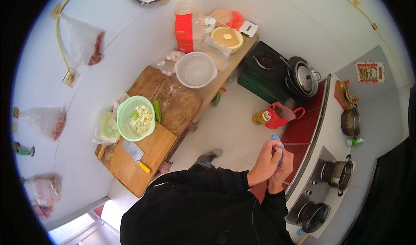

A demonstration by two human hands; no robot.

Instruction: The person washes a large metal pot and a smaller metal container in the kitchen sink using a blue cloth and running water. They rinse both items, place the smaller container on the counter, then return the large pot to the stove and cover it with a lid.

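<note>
My left hand (265,163) and my right hand (282,169) are close together in front of me, above the floor beside the counter. Between them is a crumpled blue cloth (276,138), gripped by both; most of it is hidden by my fingers. Below and beyond the hands, a bottle of yellow oil (260,118) stands on the floor against a red bag (279,118) with its mouth open.
Left, a wooden table holds a green basin (121,121) of chopped pale vegetables, a green pepper (157,111), a cutting board (130,171) and a cleaver (133,151). Right, a gas stove carries a steel pot (341,175) and a dark lidded pan (315,218).
</note>
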